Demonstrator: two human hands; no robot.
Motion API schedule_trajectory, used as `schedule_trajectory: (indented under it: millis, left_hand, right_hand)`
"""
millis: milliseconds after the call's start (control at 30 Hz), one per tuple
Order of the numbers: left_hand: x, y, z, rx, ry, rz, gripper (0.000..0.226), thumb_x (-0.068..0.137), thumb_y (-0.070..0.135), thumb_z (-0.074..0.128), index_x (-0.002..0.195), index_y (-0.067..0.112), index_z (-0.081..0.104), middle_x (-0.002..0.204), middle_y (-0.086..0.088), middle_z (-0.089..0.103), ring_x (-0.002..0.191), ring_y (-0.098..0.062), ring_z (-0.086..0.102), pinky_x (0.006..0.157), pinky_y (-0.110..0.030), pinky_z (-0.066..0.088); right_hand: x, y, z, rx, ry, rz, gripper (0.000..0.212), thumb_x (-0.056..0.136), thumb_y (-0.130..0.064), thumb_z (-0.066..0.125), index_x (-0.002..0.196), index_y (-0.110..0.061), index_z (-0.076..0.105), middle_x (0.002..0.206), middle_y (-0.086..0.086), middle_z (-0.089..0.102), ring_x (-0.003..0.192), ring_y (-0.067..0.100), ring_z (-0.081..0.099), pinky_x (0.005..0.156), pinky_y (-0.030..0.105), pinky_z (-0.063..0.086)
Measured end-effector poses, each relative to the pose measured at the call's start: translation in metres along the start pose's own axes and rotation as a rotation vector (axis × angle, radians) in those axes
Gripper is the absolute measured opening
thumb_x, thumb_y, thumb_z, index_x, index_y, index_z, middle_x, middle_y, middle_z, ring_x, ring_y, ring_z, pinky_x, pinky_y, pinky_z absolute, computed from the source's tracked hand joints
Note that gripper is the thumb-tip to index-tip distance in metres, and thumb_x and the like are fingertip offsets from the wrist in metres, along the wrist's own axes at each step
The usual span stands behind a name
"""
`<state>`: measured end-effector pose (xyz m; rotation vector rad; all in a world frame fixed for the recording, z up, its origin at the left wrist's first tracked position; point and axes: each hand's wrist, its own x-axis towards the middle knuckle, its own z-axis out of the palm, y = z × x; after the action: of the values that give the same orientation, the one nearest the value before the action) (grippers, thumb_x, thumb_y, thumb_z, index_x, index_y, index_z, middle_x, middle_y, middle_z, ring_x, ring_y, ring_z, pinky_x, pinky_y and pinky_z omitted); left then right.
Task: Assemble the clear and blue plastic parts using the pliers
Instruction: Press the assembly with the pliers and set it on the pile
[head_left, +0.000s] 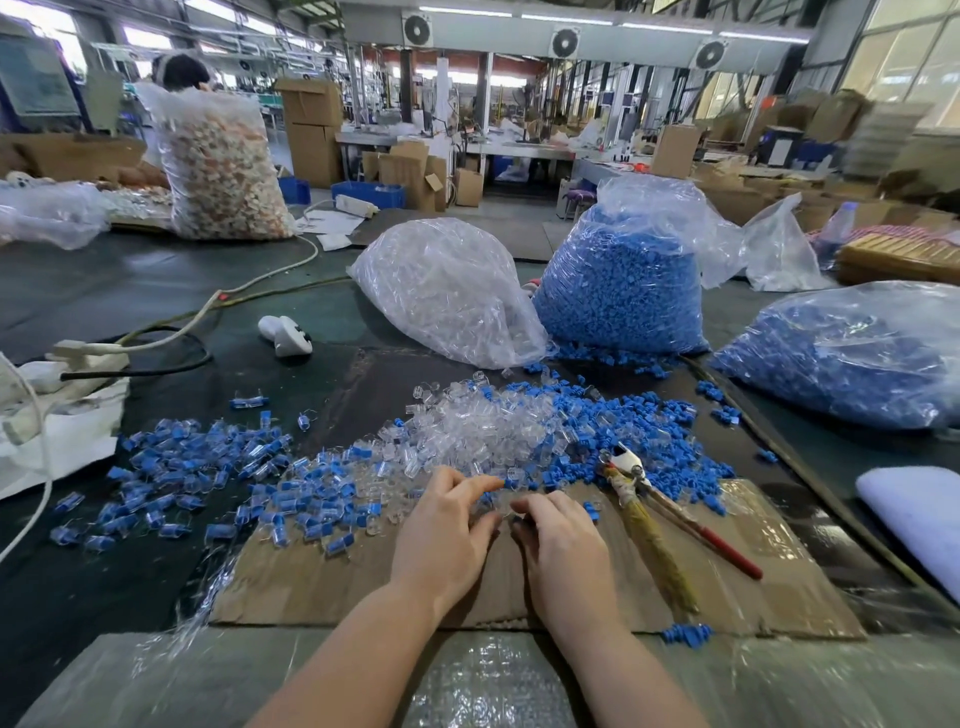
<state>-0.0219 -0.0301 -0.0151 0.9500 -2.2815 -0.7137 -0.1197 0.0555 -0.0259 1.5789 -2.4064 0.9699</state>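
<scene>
A heap of loose clear parts (483, 421) lies mid-table, with loose blue parts (639, 431) to its right. Joined clear-and-blue pieces (208, 478) spread out to the left. Both hands meet at the heap's near edge on a cardboard sheet (322, 577). My left hand (447, 530) and my right hand (558, 540) have fingers curled around a small clear part (506, 512) held between them; the part is mostly hidden. The pliers (670, 512), with one red and one taped handle, lie untouched to the right of my right hand.
Behind the heap stand a bag of clear parts (447, 291) and a bag of blue parts (623, 280); another blue bag (852, 353) is at right. A power strip and cables (93, 358) lie left. A white pad (919, 514) sits far right. A person sits at the back left.
</scene>
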Motion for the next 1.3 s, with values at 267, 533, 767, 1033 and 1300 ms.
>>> schedule_trajectory:
  millis: [267, 533, 767, 1033, 1300]
  left_hand:
    - [0.002, 0.003, 0.004, 0.082, -0.035, -0.015, 0.028, 0.089, 0.039, 0.057, 0.116, 0.037, 0.057, 0.092, 0.017, 0.035, 0.077, 0.001, 0.046, 0.068, -0.016, 0.039]
    - [-0.006, 0.001, 0.000, -0.190, 0.130, -0.057, 0.013, 0.081, 0.022, 0.070, 0.090, 0.027, 0.064, 0.089, 0.016, 0.049, 0.071, 0.000, 0.052, 0.069, -0.004, 0.038]
    - [-0.009, 0.002, -0.003, -0.255, 0.161, -0.087, 0.036, 0.078, 0.009, 0.072, 0.071, 0.038, 0.053, 0.082, 0.016, 0.057, 0.074, 0.005, 0.055, 0.066, -0.002, 0.040]
    - [-0.011, 0.003, -0.004, -0.279, 0.121, -0.126, 0.030, 0.080, 0.009, 0.070, 0.071, 0.033, 0.056, 0.076, 0.013, 0.059, 0.071, 0.005, 0.056, 0.064, -0.003, 0.042]
    - [-0.011, 0.003, -0.008, -0.360, 0.157, -0.112, 0.034, 0.076, 0.002, 0.072, 0.092, 0.031, 0.061, 0.084, 0.013, 0.057, 0.078, 0.009, 0.055, 0.068, -0.002, 0.042]
  right_hand:
    - [0.000, 0.001, 0.001, -0.002, 0.003, -0.007, 0.017, 0.092, -0.012, 0.053, 0.104, -0.017, 0.064, 0.099, -0.004, 0.059, 0.095, 0.015, 0.052, 0.079, 0.022, 0.037]
    - [0.000, 0.001, 0.002, 0.015, 0.010, -0.005, 0.029, 0.092, -0.009, 0.052, 0.118, -0.017, 0.062, 0.104, -0.003, 0.057, 0.098, 0.013, 0.051, 0.084, 0.023, 0.041]
    - [-0.001, -0.001, -0.001, 0.047, 0.032, -0.013, 0.016, 0.092, -0.015, 0.056, 0.105, -0.019, 0.065, 0.096, -0.007, 0.052, 0.086, 0.010, 0.050, 0.073, 0.019, 0.038]
    - [-0.003, -0.004, -0.005, 0.089, 0.056, 0.001, 0.010, 0.090, -0.014, 0.060, 0.098, -0.019, 0.064, 0.093, -0.013, 0.054, 0.081, 0.005, 0.050, 0.071, 0.018, 0.041]
    - [-0.003, -0.003, -0.007, 0.100, 0.067, 0.014, 0.012, 0.081, -0.005, 0.068, 0.084, -0.017, 0.066, 0.084, -0.011, 0.060, 0.080, 0.001, 0.044, 0.069, 0.010, 0.030]
